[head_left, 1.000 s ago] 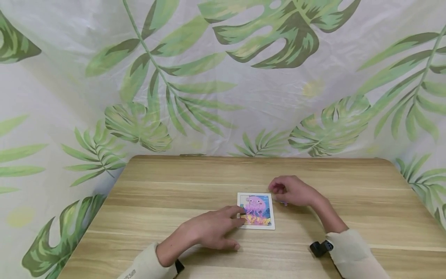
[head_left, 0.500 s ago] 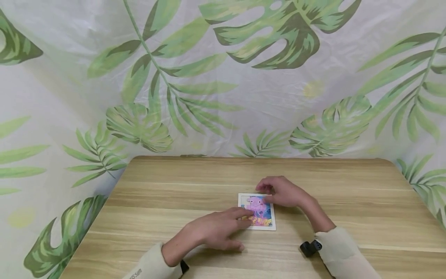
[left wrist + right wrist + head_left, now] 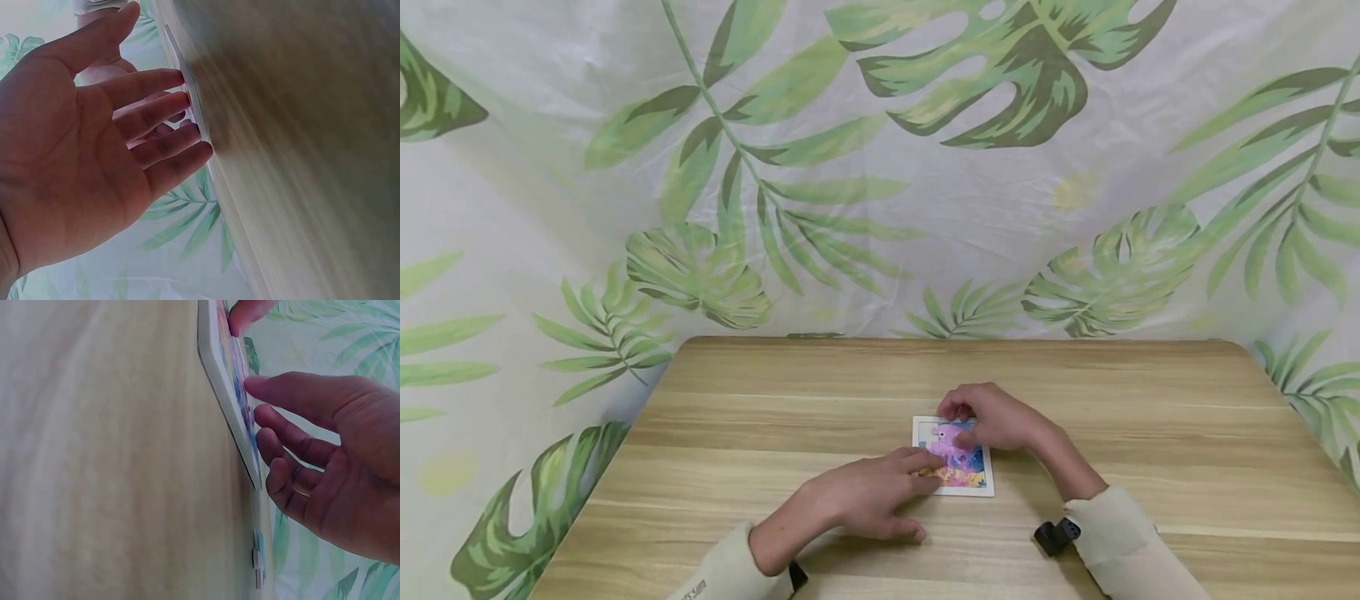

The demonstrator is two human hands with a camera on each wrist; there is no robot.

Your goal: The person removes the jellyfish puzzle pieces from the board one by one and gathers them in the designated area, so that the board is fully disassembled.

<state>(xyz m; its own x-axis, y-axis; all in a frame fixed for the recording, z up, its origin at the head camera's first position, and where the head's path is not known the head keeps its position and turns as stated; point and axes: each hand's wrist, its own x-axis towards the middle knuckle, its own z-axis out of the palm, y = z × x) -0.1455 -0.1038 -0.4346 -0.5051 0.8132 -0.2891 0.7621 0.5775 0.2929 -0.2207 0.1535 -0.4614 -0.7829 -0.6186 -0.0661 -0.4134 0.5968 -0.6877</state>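
A small square jigsaw puzzle in a white frame lies on the table, showing a pink jellyfish over yellow and blue sea. Its upper left corner looks pale, with no picture there. My left hand rests its fingertips on the puzzle's left side, fingers extended, as the left wrist view also shows. From the upper right, my right hand reaches over the puzzle. In the right wrist view its thumb touches the picture while the fingers are loosely bent, with nothing visible between them. Both hands cover parts of the picture.
In the right wrist view, a loose puzzle piece or pieces lie flat on the table past the frame; the head view does not show them. The wooden table ends at a leaf-print cloth.
My right hand has moved left from beside the puzzle to over its upper right part. My left fingertips have shifted slightly right onto the picture.
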